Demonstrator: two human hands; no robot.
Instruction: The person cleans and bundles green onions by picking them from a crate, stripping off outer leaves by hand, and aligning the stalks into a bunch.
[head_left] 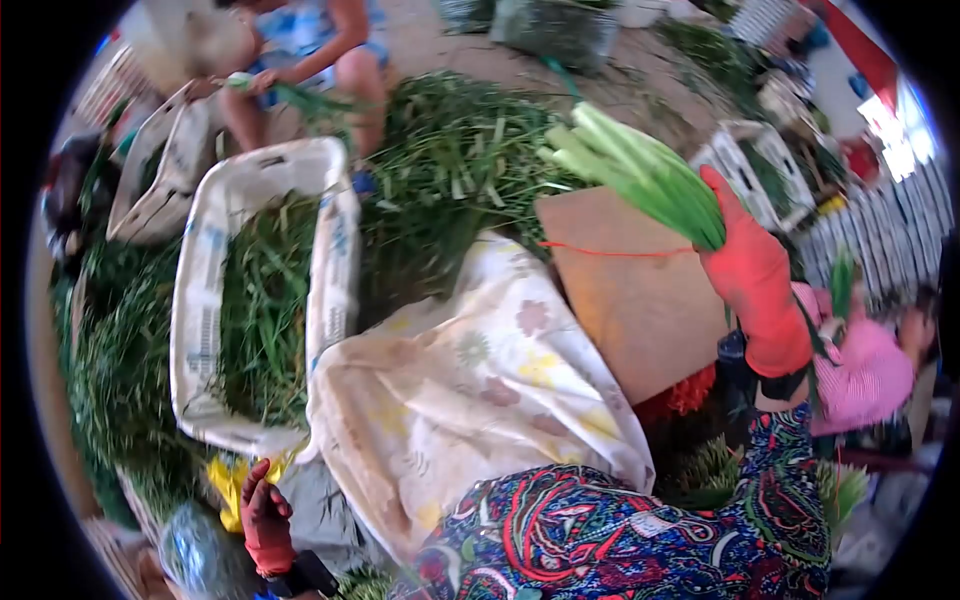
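My right hand (748, 270), in a red glove, is raised at the right with its fingers wrapped round a bunch of green stalks (640, 165). The stalks' pale ends point up and left. Below the bunch lies a brown board (630, 330) with a red string (615, 251) stretched across it. My left hand (266, 510), also red-gloved, is low at the left near a yellow plastic bag (228, 490). Its fingers are loosely bent and partly apart, and I see nothing in them. A floral cloth (480, 370) covers my lap, between the two hands.
A white plastic crate (187, 330) of loose green leaves stands at the left. Heaps of cut leaves (450, 150) cover the floor. One person (320, 50) sits at the top left holding stalks; another in pink (865, 370) is at the right. A smaller white crate (730, 165) stands behind my right hand.
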